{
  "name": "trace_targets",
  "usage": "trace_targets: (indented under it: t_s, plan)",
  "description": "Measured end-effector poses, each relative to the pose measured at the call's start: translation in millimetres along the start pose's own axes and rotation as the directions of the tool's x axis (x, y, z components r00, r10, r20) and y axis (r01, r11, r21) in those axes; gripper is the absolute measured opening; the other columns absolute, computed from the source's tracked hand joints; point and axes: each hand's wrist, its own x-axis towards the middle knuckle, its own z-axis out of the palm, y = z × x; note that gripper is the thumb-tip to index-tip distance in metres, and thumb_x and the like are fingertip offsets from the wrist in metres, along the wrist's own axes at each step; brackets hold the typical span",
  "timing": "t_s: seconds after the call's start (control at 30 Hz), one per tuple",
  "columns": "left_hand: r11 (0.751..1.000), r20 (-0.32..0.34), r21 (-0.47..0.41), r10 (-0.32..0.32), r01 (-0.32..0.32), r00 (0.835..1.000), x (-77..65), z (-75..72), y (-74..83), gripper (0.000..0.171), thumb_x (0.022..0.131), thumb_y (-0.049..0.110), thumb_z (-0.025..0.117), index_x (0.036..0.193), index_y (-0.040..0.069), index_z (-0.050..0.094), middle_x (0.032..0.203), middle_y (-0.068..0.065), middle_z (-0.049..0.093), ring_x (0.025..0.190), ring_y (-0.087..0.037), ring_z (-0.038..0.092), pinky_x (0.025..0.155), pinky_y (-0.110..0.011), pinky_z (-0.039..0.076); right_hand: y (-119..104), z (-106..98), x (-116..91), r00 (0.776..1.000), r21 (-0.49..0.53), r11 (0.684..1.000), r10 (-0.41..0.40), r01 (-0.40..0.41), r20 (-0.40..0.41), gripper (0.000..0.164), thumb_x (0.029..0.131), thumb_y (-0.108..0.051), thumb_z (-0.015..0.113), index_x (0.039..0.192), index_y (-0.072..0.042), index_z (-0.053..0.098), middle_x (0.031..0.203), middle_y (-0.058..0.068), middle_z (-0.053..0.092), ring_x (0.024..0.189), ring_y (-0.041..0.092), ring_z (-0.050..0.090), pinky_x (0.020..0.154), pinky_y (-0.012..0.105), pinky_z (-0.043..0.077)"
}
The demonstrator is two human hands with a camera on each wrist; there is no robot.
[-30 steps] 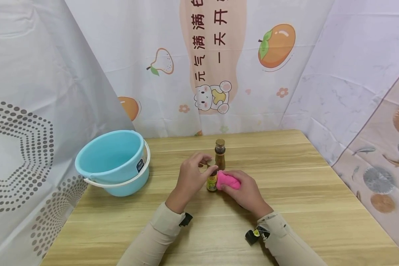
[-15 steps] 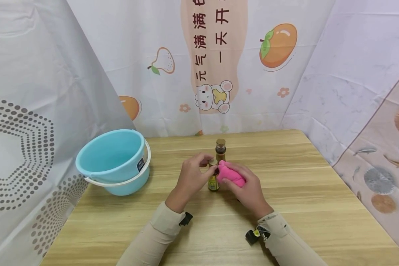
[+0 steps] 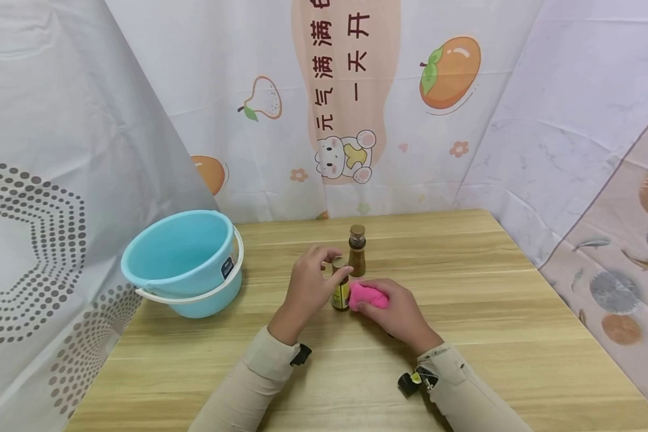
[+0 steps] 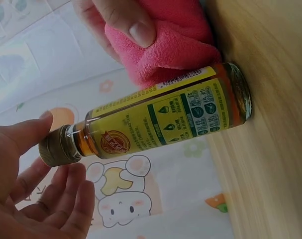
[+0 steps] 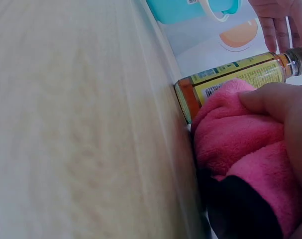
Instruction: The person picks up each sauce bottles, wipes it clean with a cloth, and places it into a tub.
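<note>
Amber glass bottle (image 3: pixel 341 297), slim, yellow-labelled: stands near upright, long axis vertical, on the wood-grain table (image 3: pixel 324 390), between both hands. Left hand (image 3: pixel 306 281), the nearer to the ribbed brown cap (image 4: pixel 59 146), pinches it from the left between thumb and finger; remaining fingers loosely bent. Right hand (image 3: pixel 398 309) grips a bunched pink plush cloth (image 3: pixel 369 297), held against the bottle's lower right side. Second brown glass bottle (image 3: pixel 358 259), gold-brown top, stands just beyond, slightly right.
</note>
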Motion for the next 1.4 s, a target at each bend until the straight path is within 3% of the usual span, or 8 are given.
trace_targets:
  t_s: [0.3,0.5,0.67,0.87,1.03,1.13,1.27,1.4]
  plan:
    - [1.0,0.0,-0.029,0.006,-0.005,1.0,0.8,-2.2,0.2,0.03,0.087,0.019,0.086,0.11,0.007,0.071,0.103,-0.004,0.073,0.091,-0.016,0.072,0.078,-0.027,0.064,-3.3,-0.9,1.0,0.985,0.098,0.986,-0.123,0.135,-0.118,0.047,0.087,-0.038,0.085,0.132,-0.033,0.07,0.127,-0.008,0.069,0.103,0.014,0.066,0.077,0.028,0.06]
    - [0.996,0.026,-0.082,0.021,-0.019,0.999,1.3,-2.0,0.4,0.028,0.088,0.013,0.084,0.111,0.004,0.071,0.104,-0.007,0.076,0.091,-0.016,0.074,0.081,-0.023,0.063,-4.0,-3.1,3.2,0.961,0.146,0.963,-0.196,0.226,-0.194,0.049,0.09,-0.031,0.083,0.137,-0.031,0.067,0.137,-0.006,0.065,0.116,0.017,0.066,0.083,0.026,0.06]
    - [0.993,0.042,-0.116,0.034,-0.029,0.999,2.0,-2.5,1.0,0.026,0.088,0.008,0.082,0.111,0.004,0.071,0.104,-0.008,0.076,0.093,-0.016,0.075,0.083,-0.024,0.063,-3.7,-4.8,3.0,0.988,0.143,0.981,-0.116,0.13,-0.104,0.045,0.089,-0.038,0.083,0.132,-0.034,0.069,0.13,-0.009,0.067,0.106,0.015,0.066,0.079,0.028,0.061]
    - [0.988,0.056,-0.151,0.042,-0.033,0.998,1.5,-2.3,-0.2,0.025,0.087,0.003,0.079,0.11,0.003,0.07,0.104,-0.009,0.076,0.095,-0.017,0.075,0.084,-0.025,0.063,-0.8,-3.8,0.3,1.0,0.019,1.0,0.002,-0.002,0.007,0.043,0.086,-0.043,0.085,0.127,-0.035,0.072,0.122,-0.01,0.07,0.104,0.012,0.066,0.085,0.034,0.058]
    - [0.991,0.052,-0.135,0.03,-0.023,0.998,0.9,-2.7,-0.1,0.029,0.09,0.011,0.081,0.116,0.003,0.069,0.11,-0.01,0.075,0.103,-0.021,0.074,0.087,-0.031,0.064,-0.1,-2.7,0.1,1.0,-0.038,0.999,-0.008,0.008,0.015,0.044,0.086,-0.041,0.085,0.127,-0.03,0.073,0.124,-0.008,0.071,0.11,0.014,0.067,0.091,0.039,0.057]
    - [0.998,0.033,-0.05,-0.026,0.028,0.999,0.0,-3.2,0.6,0.039,0.09,0.027,0.084,0.119,0.006,0.068,0.113,-0.007,0.073,0.106,-0.021,0.072,0.086,-0.034,0.064,-0.5,-2.4,0.6,1.0,-0.052,0.998,-0.022,0.022,0.003,0.044,0.086,-0.04,0.085,0.127,-0.03,0.073,0.125,-0.007,0.071,0.113,0.015,0.067,0.094,0.04,0.057]
    - [0.993,0.029,0.032,-0.117,0.116,0.993,-1.0,-4.0,1.7,0.046,0.086,0.042,0.085,0.115,0.01,0.069,0.103,-0.003,0.071,0.095,-0.017,0.071,0.078,-0.034,0.061,-1.4,-2.2,1.0,0.999,-0.041,0.998,-0.046,0.045,-0.026,0.045,0.087,-0.039,0.085,0.129,-0.029,0.072,0.127,-0.006,0.07,0.112,0.014,0.066,0.091,0.038,0.058]
    - [0.987,0.056,0.018,-0.158,0.157,0.986,-0.3,-4.0,1.1,0.039,0.087,0.041,0.084,0.108,0.01,0.073,0.094,0.0,0.071,0.086,-0.013,0.071,0.074,-0.03,0.06,-2.7,-2.7,1.2,0.994,0.027,0.996,-0.084,0.086,-0.072,0.047,0.088,-0.038,0.085,0.132,-0.032,0.07,0.13,-0.008,0.068,0.106,0.013,0.066,0.081,0.031,0.059]
